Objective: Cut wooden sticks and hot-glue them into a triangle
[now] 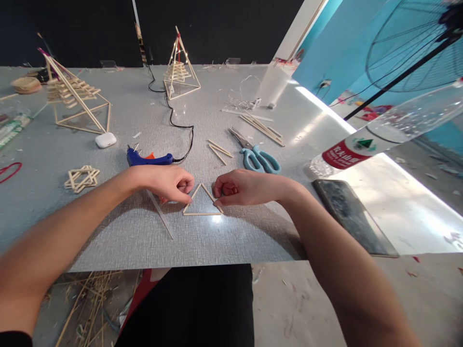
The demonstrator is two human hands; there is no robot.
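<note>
A small triangle of thin wooden sticks (202,214) lies flat on the grey table in front of me. My left hand (171,184) is closed, its thumb and fingertip on the left stick of the triangle. On the other side, my right hand (238,188) is curled with its thumb and finger on the right stick near the lower right corner. A clear glue stick (161,216) lies beneath my left hand. Just behind that hand rests a blue hot glue gun (151,158) with an orange trigger.
Light-blue scissors (258,156) and loose sticks (220,150) lie beyond my hands. A stick star (82,179) is at left. Two pyramid frames (181,72) stand farther back. A phone (352,217) and tilted water bottle (361,144) are at right. The glue gun's black cord (173,120) runs backward.
</note>
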